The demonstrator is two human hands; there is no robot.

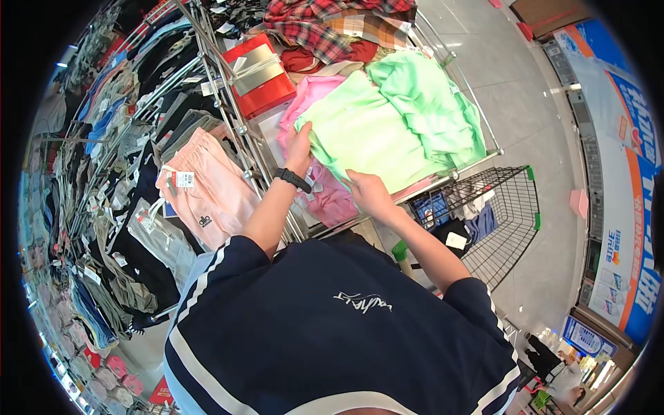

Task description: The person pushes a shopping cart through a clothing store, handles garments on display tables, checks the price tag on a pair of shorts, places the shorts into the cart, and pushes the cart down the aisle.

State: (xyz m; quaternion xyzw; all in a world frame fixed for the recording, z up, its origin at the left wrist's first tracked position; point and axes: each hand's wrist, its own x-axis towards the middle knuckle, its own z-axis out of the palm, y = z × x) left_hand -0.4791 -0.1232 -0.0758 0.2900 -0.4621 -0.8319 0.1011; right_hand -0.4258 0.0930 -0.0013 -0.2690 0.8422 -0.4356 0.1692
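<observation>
A light green garment lies spread out over the display table, folded flat on its left part and bunched up on the right. At its left edge, my left hand, with a black watch on the wrist, grips the cloth. My right hand pinches the near edge, fingers partly hidden under the fabric. Pink clothing shows beneath and beside the green cloth, close under both hands. A bunched green garment lies against the flat part on the right.
Behind stand a red box and plaid shirts. Peach shorts hang on the crowded rack at left. A wire shopping cart holding clothes stands close at right, on the tiled floor. Another person is far off at lower right.
</observation>
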